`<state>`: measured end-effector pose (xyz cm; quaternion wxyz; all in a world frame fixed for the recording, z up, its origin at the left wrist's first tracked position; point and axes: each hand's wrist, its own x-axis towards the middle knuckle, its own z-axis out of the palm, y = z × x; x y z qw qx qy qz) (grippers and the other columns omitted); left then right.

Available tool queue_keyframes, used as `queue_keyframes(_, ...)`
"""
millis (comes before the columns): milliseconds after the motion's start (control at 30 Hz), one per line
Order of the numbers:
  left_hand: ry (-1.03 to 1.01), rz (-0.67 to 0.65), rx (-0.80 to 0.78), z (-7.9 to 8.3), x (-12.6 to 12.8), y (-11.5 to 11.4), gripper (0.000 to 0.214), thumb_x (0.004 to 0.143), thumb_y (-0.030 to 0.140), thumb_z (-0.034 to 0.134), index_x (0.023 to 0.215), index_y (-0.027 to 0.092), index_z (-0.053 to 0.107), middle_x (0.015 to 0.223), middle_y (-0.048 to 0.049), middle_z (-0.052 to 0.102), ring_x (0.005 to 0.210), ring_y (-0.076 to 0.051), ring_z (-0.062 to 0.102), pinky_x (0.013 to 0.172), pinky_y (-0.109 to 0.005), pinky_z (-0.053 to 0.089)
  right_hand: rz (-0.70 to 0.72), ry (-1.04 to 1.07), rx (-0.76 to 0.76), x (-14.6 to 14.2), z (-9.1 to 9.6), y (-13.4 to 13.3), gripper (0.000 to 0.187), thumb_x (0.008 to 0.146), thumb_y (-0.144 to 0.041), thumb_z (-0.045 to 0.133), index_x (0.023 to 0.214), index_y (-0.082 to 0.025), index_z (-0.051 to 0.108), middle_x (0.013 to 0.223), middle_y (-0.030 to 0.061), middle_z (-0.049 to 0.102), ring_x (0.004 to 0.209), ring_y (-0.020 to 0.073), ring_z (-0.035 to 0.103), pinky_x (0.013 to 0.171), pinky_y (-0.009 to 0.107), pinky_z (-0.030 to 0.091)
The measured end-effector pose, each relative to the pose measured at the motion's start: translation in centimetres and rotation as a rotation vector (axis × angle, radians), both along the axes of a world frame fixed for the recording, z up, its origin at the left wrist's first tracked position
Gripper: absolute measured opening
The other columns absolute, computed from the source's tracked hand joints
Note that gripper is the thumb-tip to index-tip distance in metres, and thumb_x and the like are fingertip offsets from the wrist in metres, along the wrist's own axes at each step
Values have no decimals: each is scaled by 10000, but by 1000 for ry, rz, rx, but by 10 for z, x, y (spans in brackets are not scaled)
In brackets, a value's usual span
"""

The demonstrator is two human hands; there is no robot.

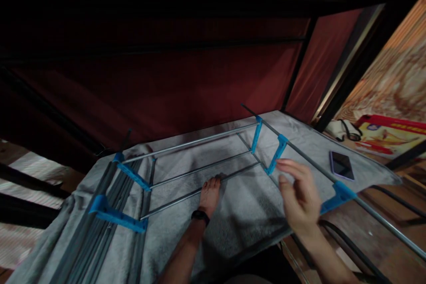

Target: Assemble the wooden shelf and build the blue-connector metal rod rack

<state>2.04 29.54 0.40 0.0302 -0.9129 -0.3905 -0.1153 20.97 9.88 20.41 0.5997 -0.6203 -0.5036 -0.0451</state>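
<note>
My left hand, a dark band on its wrist, is closed over a thin metal rod, the nearest crossbar of a partly assembled rack. Blue plastic brackets join the bars at the rack's left end. Beside a blue bracket on the right side, my right hand hovers with thumb and fingers apart; it is slightly blurred, and I see nothing in it. A long metal tube runs through the right-hand brackets towards the lower right, past another blue bracket.
Several loose grey tubes lie along the left of the grey cloth. A phone rests on the cloth at right. Dark red panels stand behind. A red and yellow box is beyond the right edge.
</note>
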Motion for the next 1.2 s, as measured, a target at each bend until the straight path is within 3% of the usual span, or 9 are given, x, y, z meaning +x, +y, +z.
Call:
queue_keyframes(133,-17,7,-4,3,1,3,478,914,27,349,1306,212,551,1235,-93,645,1106,-233,598,986,-398,458,65,114,-180,18,-69,24,220,883,-279,491,1031,-249,652,1091,77,650,1063,250,620,935,459,504)
queue_keyframes(267,9,14,-35,6,3,3,472,931,44,338,1326,183,554,1255,-108,644,1129,-238,601,993,-402,466,-178,497,-255,53,-146,34,296,810,-394,552,1050,-221,565,1026,58,619,992,228,603,924,402,482)
queue_keyframes(367,33,10,-53,10,4,0,449,937,51,347,1310,157,574,1265,-118,642,1137,-236,604,1001,-393,470,-281,573,-244,80,-175,43,484,773,-423,576,1205,-216,505,1232,92,551,1138,249,537,981,401,443)
queue_keyframes(467,22,11,-52,13,5,-5,444,938,54,357,1304,164,583,1264,-113,645,1137,-228,608,1009,-386,471,-283,571,-246,100,-183,61,549,743,-431,595,1240,-221,496,1300,101,529,1187,268,508,1005,428,426)
queue_keyframes(700,-22,0,-72,16,4,-14,436,936,72,386,1297,203,592,1253,-96,658,1134,-227,614,1008,-409,482,-95,467,-384,124,-184,94,355,775,-498,582,966,-201,615,901,81,692,902,265,639,836,406,502)
queue_keyframes(933,-14,16,-79,21,0,-16,400,950,86,396,1276,185,604,1246,-105,659,1131,-232,620,1017,-409,476,-101,206,-598,138,-182,82,310,832,-455,496,921,-188,624,880,130,722,898,313,679,762,379,488)
queue_keyframes(1200,-3,40,-99,31,-3,-20,380,946,92,404,1252,171,616,1201,-108,672,1110,-233,622,992,-398,481,-95,178,-616,138,-183,64,306,812,-446,496,907,-193,640,897,125,731,915,313,685,751,366,490)
